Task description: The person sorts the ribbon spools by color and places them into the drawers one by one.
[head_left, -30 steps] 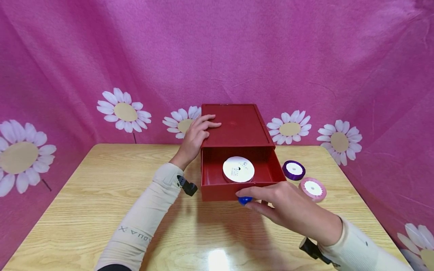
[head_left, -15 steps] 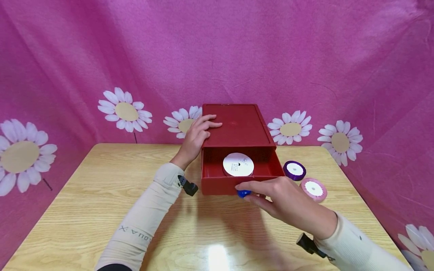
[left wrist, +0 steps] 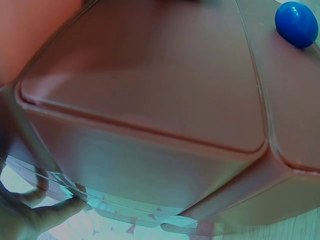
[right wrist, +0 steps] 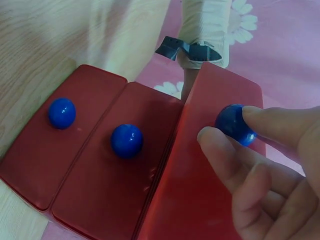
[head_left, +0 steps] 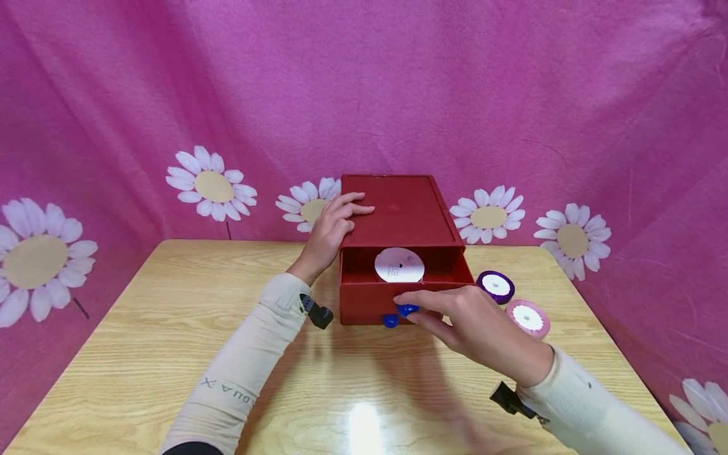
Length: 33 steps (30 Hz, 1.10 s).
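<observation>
A red drawer cabinet (head_left: 398, 215) stands on the table, its top drawer (head_left: 364, 303) pulled partly out. My left hand (head_left: 330, 232) rests on the left edge of the cabinet's top with fingers extended. With thumb and fingers, my right hand (head_left: 472, 325) pinches the blue knob (head_left: 406, 310) on the drawer front; the right wrist view shows this knob (right wrist: 235, 124) closer. Inside the drawer lies a round spool (head_left: 399, 265) with a white printed face, partly hidden by the drawer front. Two lower drawers carry blue knobs, the middle one (right wrist: 126, 141) and the lowest one (right wrist: 62, 113).
To the cabinet's right, a purple ribbon spool (head_left: 496, 287) and a pink ribbon spool (head_left: 528, 318) lie flat on the wooden table (head_left: 227, 316). A pink curtain (head_left: 364, 95) with daisies hangs behind the table.
The top drawer has slid farther into the cabinet, carrying the spool back, while my right hand moved forward with the knob. A lower knob has come into view. My left hand stays put.
</observation>
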Motion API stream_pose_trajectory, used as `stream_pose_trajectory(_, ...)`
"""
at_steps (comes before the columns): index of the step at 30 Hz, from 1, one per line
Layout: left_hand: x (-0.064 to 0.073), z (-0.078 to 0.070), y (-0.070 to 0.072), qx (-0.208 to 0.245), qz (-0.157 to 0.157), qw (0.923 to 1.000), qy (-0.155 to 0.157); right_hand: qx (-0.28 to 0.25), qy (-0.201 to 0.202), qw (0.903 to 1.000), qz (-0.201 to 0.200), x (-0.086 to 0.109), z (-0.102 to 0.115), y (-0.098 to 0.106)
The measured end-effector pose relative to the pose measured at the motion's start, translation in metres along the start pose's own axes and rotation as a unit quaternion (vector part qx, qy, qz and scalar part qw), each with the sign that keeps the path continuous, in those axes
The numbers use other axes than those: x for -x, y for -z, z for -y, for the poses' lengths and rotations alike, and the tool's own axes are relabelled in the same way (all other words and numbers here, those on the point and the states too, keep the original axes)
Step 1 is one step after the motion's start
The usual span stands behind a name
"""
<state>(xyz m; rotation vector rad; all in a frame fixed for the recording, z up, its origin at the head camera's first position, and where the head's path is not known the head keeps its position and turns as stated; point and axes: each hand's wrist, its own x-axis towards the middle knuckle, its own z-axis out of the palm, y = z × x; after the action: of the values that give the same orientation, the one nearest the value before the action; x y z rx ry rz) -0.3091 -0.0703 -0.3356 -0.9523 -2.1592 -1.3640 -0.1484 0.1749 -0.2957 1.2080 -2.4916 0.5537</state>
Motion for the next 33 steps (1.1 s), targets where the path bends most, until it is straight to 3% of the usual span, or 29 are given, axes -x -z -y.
stream_pose_trajectory(33, 0.0, 0.001, -0.001, 0.013, -0.002, 0.9999, 0.008, -0.019, -0.05, 0.9972, -0.052, -0.027, -0.036, -0.018)
